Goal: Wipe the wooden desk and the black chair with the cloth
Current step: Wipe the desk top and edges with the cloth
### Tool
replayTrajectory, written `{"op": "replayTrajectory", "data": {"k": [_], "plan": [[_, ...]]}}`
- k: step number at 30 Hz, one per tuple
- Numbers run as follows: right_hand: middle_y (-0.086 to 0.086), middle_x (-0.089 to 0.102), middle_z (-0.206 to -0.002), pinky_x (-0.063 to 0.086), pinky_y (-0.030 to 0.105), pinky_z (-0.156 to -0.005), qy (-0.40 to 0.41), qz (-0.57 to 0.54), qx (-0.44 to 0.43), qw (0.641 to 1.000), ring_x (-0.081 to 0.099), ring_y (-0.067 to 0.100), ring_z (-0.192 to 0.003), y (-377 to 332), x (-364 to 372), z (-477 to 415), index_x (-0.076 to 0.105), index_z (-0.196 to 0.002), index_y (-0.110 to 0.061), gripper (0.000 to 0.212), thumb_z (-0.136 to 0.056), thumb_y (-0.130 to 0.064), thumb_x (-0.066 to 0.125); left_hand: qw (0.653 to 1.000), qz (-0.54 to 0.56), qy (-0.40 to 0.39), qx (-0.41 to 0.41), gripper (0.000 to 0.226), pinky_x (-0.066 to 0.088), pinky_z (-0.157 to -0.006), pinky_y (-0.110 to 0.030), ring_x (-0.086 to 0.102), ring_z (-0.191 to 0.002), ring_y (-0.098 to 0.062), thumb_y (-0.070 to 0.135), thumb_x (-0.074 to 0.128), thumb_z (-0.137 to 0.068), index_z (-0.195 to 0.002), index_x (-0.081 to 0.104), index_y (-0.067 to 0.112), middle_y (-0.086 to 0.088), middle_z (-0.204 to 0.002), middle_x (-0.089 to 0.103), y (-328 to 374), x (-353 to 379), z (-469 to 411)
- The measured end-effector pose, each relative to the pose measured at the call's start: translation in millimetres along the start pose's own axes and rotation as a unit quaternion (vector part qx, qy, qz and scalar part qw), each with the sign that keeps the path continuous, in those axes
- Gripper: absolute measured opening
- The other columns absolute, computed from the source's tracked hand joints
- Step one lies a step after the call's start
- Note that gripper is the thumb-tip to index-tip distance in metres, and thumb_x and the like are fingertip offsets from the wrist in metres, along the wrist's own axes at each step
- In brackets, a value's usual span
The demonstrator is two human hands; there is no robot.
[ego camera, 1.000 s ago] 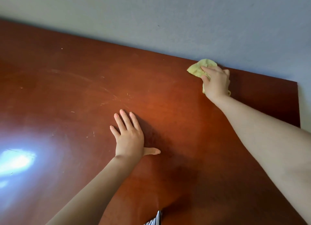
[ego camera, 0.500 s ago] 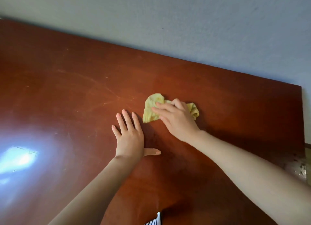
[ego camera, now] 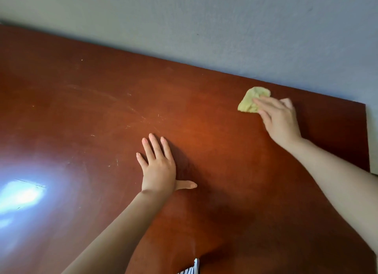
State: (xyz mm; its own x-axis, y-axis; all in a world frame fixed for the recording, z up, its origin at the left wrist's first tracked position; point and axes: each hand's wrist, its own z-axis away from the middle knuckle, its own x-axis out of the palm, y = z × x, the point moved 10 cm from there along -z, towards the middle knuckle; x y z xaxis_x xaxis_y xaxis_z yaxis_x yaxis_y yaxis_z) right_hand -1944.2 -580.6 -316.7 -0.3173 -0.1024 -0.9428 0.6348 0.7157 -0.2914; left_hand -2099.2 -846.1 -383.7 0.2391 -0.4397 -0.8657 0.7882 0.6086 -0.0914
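The head camera looks forward and down, close over the wooden desk [ego camera: 184, 101]. It faces the far wall [ego camera: 225, 28].

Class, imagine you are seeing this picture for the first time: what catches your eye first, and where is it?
A yellow cloth stands out near the far right corner of the wooden desk, held down by the right hand. The left hand lies flat, fingers spread, mid-desk. A bright glare shines on the desk's near left.
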Motion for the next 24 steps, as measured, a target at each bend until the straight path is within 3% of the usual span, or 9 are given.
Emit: {"op": "replayTrajectory", "data": {"k": [4, 7, 15, 19, 24], "plan": [[0.002, 0.053, -0.135, 0.04, 0.043, -0.089, 0.016, 0.012, 0.098, 0.995, 0.042, 0.037, -0.107, 7.7, 13.0, -40.6, 0.056, -0.131, -0.02, 0.035, -0.096, -0.016, 0.05, 1.0, 0.004, 0.001, 0.0, 0.151, 0.011, -0.112, -0.059, -0.011, -0.14, -0.049, 0.095, 0.034, -0.045, -0.141, -0.023, -0.006, -0.033, -0.15, -0.018, -0.6, 2.0, -0.6], [-0.001, 0.048, -0.141, 0.037, 0.04, -0.093, -0.004, 0.023, 0.109, 0.994, 0.039, 0.034, -0.115, -13.5, 30.3, -68.8, 0.052, -0.135, -0.023, 0.038, -0.098, -0.019, 0.046, 1.0, 0.008, -0.002, 0.001, 0.151, 0.009, -0.112, -0.06, -0.012, -0.14, -0.05, 0.095, 0.036, -0.046, -0.14, -0.025, -0.007, -0.033, -0.15, -0.019, 0.0, 2.7, -0.9], [-0.003, 0.037, -0.15, 0.03, 0.038, -0.102, -0.096, 0.022, -0.035, 0.995, 0.035, 0.03, -0.124, -114.3, 75.7, -95.4, 0.041, -0.142, -0.027, 0.044, -0.1, -0.015, 0.04, 1.0, 0.023, -0.005, 0.007, 0.147, 0.003, -0.112, -0.06, -0.019, -0.138, -0.049, 0.093, 0.038, -0.049, -0.129, -0.035, -0.006, -0.032, -0.149, -0.024, -2.2, 3.5, -0.2], [-0.002, 0.042, -0.146, 0.026, 0.039, -0.1, -0.105, -0.011, -0.151, 0.983, 0.039, 0.03, -0.122, -151.2, 75.5, -54.2, 0.046, -0.139, -0.028, 0.041, -0.099, -0.016, 0.042, 1.0, 0.028, -0.012, 0.006, 0.149, 0.003, -0.112, -0.06, -0.019, -0.139, -0.049, 0.093, 0.041, -0.05, -0.138, -0.028, -0.005, -0.031, -0.15, -0.023, -2.3, 3.3, 0.5], [-0.003, 0.054, -0.136, 0.038, 0.043, -0.094, -0.127, -0.03, -0.244, 0.961, 0.05, 0.029, -0.108, -175.2, 62.0, 25.5, 0.054, -0.132, -0.027, 0.042, -0.092, -0.017, 0.057, 0.999, 0.028, -0.014, 0.004, 0.149, 0.005, -0.113, -0.059, -0.017, -0.14, -0.047, 0.092, 0.044, -0.05, -0.142, -0.023, -0.003, -0.03, -0.151, -0.022, -1.3, 1.4, 2.3]]}}
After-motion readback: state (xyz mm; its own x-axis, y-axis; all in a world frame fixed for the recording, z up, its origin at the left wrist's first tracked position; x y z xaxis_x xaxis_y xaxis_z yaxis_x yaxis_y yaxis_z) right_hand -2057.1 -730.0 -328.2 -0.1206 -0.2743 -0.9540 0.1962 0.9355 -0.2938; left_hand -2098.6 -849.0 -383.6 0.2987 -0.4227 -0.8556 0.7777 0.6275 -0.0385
